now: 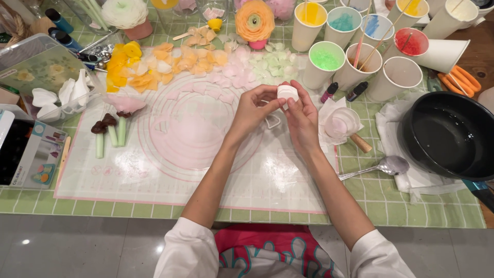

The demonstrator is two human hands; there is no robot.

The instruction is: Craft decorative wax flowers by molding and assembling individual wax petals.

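Over mat (pixel 206 175) | both hands' fingers (pixel 296 103) pinch white petal (pixel 287 91) | cup (pixel 324 64): green wax

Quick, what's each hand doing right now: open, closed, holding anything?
Left hand: fingers pinched on the small white piece.
Right hand: closed on the same white piece, held above the mat.

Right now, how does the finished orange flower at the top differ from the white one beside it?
The orange layered flower shows a green centre and sits on a bright pink base; the white ruffled flower is partly cut off by the frame's top edge and sits on a paler pink base. The orange one stands nearer the paper cups. Both are round, many-petalled blooms standing upright.
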